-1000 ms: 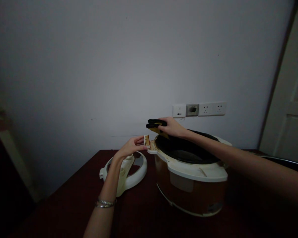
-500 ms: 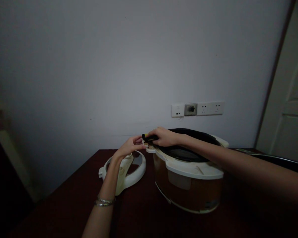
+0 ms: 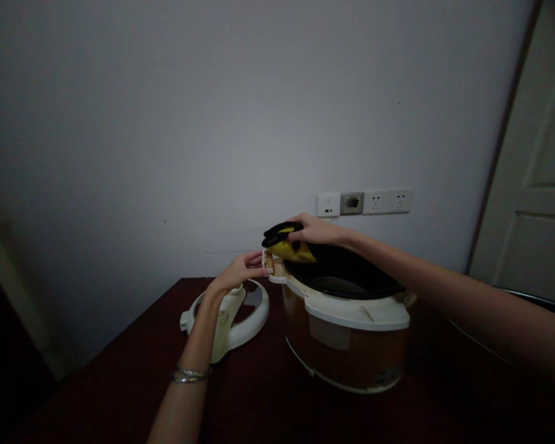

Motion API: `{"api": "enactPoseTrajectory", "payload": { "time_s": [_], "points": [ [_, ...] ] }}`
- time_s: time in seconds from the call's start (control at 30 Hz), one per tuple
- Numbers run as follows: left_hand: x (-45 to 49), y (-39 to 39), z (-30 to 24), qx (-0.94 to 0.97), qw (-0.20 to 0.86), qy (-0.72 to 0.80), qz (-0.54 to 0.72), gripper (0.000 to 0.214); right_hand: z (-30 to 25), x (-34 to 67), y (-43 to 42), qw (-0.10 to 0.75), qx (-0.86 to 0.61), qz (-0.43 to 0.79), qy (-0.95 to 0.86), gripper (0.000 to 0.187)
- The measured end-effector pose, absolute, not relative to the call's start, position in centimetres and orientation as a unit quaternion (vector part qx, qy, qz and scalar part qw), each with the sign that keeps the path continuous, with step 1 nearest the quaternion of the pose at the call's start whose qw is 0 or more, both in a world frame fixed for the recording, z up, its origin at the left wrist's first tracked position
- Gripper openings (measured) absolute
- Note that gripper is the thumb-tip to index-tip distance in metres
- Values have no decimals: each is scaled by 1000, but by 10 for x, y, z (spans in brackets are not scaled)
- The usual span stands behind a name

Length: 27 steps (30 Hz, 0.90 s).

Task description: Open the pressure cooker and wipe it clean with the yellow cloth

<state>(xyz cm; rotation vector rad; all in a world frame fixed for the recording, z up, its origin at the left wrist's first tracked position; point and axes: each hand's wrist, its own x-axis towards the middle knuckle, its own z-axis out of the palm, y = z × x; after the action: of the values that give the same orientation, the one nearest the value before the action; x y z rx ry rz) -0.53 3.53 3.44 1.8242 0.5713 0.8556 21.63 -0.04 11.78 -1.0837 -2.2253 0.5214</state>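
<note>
A rice cooker (image 3: 346, 351) with a white rim and brown body stands on the table, its black inside showing from above. My left hand (image 3: 240, 270), a bracelet on its wrist, pinches a small white flap (image 3: 267, 262) at the cooker's left edge. The flap's inner side looks stained yellow-brown. Just above that edge, my right hand (image 3: 317, 229) is closed on a folded black and yellow cloth (image 3: 289, 246). The round white lid (image 3: 250, 330) lies on the table behind my left forearm, which hides part of it.
The dark red table (image 3: 139, 364) reaches back to a grey wall. Wall sockets (image 3: 365, 202) sit above the cooker. A dark, thin-rimmed object (image 3: 536, 301) at the right is partly behind my right arm. A pale door (image 3: 518, 185) stands at the right.
My right hand has risen from the cooker's left edge with the cloth, and more of its yellow side shows. My left hand has stayed at the flap. The view has shifted slightly.
</note>
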Motion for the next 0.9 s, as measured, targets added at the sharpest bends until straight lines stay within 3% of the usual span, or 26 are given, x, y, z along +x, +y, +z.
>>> {"api": "enactPoseTrajectory", "payload": {
  "time_s": [0.1, 0.33, 0.63, 0.77, 0.9],
  "points": [
    [-5, 37, 33, 751, 504, 238, 353, 54, 119, 214, 8, 329, -393, 119, -851, 38],
    [-6, 38, 32, 763, 495, 216, 355, 53, 81, 199, 12, 232, -314, 20, -920, 41],
    [-6, 40, 31, 760, 497, 220, 356, 53, 85, 194, 0, 227, -417, 75, -877, 23],
    [-6, 43, 30, 763, 493, 226, 352, 55, 83, 193, -17, 237, -403, 79, -881, 22],
    [-6, 42, 30, 764, 479, 241, 360, 55, 96, 200, -31, 238, -378, 156, -881, 26]
  ]
}}
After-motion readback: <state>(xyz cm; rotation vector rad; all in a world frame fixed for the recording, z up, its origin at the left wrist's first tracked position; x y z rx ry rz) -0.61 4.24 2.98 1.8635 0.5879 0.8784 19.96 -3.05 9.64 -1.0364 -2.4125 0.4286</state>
